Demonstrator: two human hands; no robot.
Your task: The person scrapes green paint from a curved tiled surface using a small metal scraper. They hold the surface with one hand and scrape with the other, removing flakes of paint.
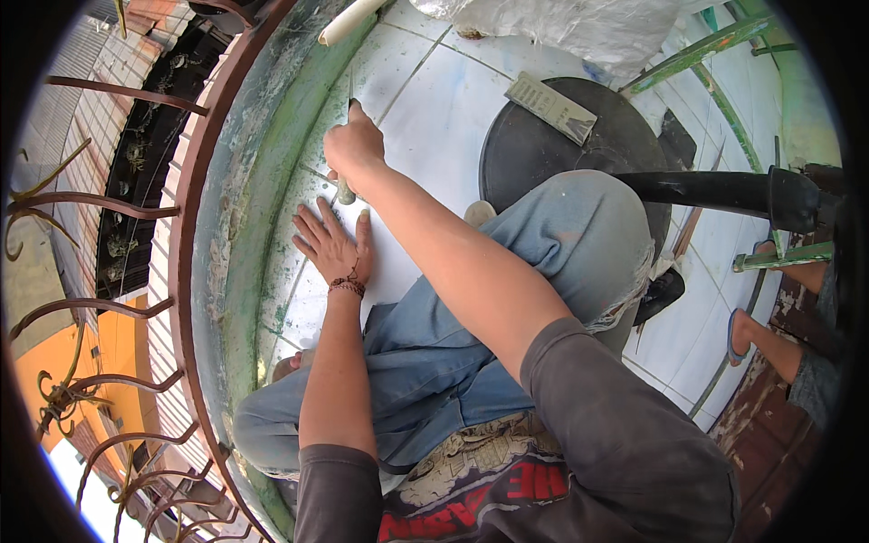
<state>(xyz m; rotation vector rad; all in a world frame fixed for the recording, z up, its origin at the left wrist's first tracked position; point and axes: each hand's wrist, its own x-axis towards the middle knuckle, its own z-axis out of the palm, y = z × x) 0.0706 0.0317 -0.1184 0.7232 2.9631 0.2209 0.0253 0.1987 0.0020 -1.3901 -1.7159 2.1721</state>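
Note:
My right hand [355,145] is closed around a thin-bladed hand tool [346,193]. The worn handle end sticks out below the fist, and a narrow blade points away from me toward the green-stained wall base; its exact kind is unclear. Flat on the white tiled floor [434,100] lies my left hand [335,246], fingers spread, close to the handle end. Green paint specks and smears mark the tiles around both hands, along the foot of the curved green ledge [258,208].
A brown metal railing [186,226] curves along the left. A long grey-green box [552,107] rests on a black round base [516,154] with a black pole [706,188]. Clear plastic sheeting [579,27] lies at the top. Another person's sandalled foot [740,337] is at right.

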